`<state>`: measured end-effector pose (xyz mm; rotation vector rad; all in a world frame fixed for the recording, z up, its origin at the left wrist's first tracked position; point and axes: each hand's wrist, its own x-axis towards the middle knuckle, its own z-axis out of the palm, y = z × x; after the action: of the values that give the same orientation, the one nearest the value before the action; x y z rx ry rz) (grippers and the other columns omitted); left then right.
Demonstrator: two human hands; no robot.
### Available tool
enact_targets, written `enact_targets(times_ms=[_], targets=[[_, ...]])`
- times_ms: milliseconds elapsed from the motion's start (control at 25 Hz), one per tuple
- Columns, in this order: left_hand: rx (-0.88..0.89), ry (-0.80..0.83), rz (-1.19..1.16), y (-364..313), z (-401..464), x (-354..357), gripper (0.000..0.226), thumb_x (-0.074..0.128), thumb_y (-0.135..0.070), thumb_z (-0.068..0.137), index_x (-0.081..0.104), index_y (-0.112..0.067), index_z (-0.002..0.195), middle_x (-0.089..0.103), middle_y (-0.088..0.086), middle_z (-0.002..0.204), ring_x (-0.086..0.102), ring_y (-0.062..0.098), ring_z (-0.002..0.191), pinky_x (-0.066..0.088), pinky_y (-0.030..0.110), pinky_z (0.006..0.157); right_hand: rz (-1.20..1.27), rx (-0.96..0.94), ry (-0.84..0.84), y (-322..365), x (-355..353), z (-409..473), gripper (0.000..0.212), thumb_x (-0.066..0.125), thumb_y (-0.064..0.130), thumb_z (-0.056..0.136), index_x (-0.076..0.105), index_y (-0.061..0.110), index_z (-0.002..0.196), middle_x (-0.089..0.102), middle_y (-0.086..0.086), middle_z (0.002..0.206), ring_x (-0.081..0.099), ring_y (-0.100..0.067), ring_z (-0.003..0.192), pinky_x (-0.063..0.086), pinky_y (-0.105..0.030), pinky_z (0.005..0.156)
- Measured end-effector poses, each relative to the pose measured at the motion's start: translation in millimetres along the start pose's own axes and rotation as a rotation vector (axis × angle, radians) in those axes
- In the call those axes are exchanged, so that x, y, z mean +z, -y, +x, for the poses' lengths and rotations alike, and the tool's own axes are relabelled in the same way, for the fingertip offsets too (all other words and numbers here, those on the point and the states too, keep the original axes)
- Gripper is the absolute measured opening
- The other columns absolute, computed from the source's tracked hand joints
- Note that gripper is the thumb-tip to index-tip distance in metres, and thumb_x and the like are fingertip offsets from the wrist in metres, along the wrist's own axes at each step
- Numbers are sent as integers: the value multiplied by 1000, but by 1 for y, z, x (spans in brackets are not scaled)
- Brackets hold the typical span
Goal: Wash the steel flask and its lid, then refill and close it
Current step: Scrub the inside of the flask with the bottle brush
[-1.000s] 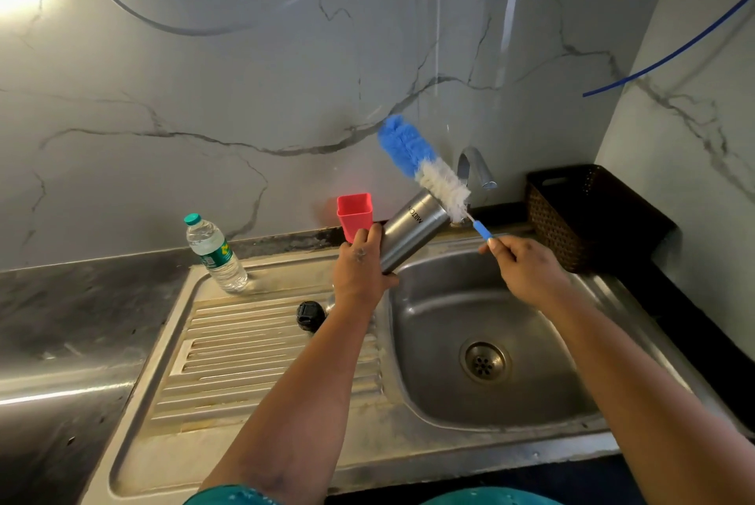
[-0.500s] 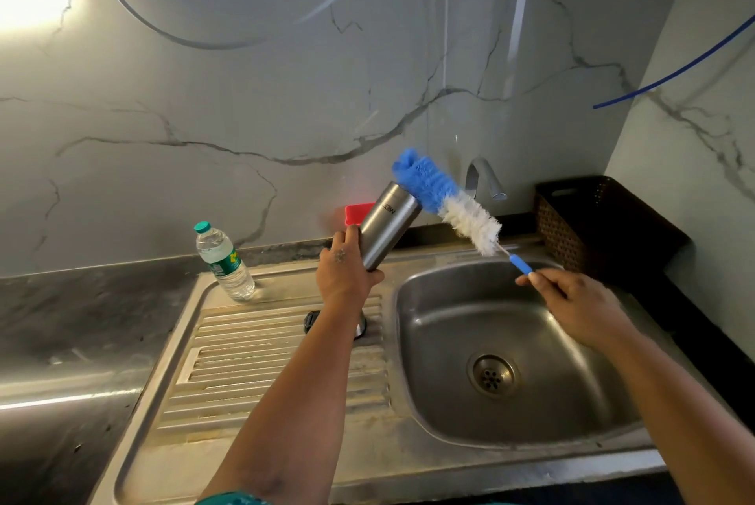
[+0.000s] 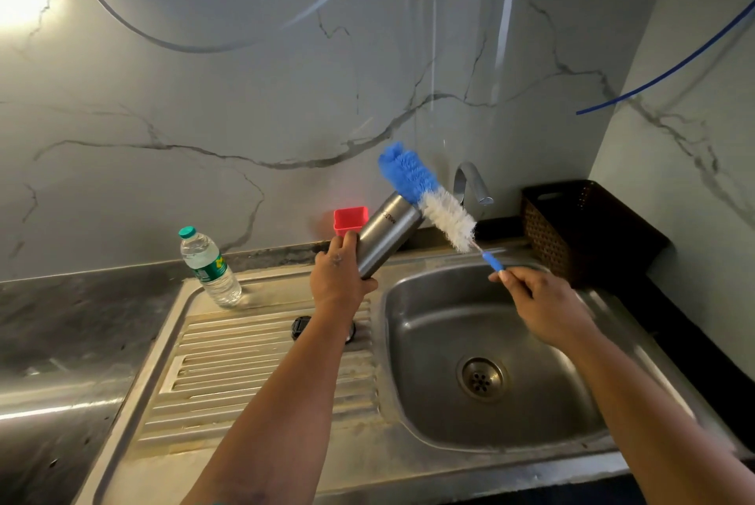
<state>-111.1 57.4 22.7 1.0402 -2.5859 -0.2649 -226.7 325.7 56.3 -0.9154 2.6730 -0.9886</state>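
My left hand [image 3: 337, 277] grips the base of the steel flask [image 3: 386, 235], which tilts up and to the right with its mouth toward the tap. In my right hand [image 3: 539, 302] is the blue handle of a bottle brush [image 3: 429, 200]; its blue and white bristles lie across the flask's mouth, outside it. The black lid [image 3: 300, 329] sits on the draining board, partly hidden behind my left forearm.
The sink basin [image 3: 531, 402] lies below my right hand, with the tap [image 3: 472, 181] behind it. A plastic water bottle [image 3: 208, 267] stands at the back left of the draining board. A red cup [image 3: 349, 218] and a dark woven basket [image 3: 580, 230] stand by the wall.
The flask has moved left and turned more upright. The brush slid across its mouth, so its bristles now lie higher and farther outside the opening.
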Motion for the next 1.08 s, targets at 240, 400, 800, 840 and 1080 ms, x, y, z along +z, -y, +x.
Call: enact_targets(times_ms=[240, 400, 800, 840, 1080], targets=[[-22, 19, -49, -9, -5, 2, 86, 88, -34, 66, 40, -22, 136, 53, -1, 128, 57, 30, 104, 49, 38, 76, -47, 40, -12, 3, 6, 15, 31, 39, 30, 102, 65, 20, 117, 63, 0, 96, 52, -10, 72, 36, -17, 56], [-71, 27, -6, 0, -4, -1, 86, 87, -36, 66, 38, -23, 136, 54, -1, 125, 58, 28, 104, 51, 37, 74, 60, 1, 25, 14, 15, -9, 30, 41, 29, 101, 63, 19, 119, 53, 7, 70, 43, -7, 51, 36, -13, 41], [-132, -49, -334, 20, -22, -7, 80, 87, -37, 60, 46, -19, 126, 53, 0, 115, 58, 21, 96, 43, 31, 75, 618, 235, 161, 36, 33, 12, 36, 37, 36, 103, 67, 16, 105, 38, 6, 52, 30, -7, 44, 27, -22, 40], [-134, -66, -385, 23, -24, -12, 81, 87, -37, 61, 46, -19, 127, 51, 0, 115, 55, 18, 95, 41, 30, 77, 754, 290, 231, 42, 38, 10, 37, 36, 35, 103, 66, 14, 107, 36, 7, 50, 26, -6, 42, 25, -21, 38], [-243, -198, -713, 67, -36, -25, 86, 89, -40, 55, 46, -27, 128, 56, -5, 121, 58, 16, 107, 53, 43, 92, 901, 377, 423, 88, 77, 1, 38, 37, 37, 102, 67, 14, 105, 31, 5, 54, 23, -8, 46, 23, -22, 40]])
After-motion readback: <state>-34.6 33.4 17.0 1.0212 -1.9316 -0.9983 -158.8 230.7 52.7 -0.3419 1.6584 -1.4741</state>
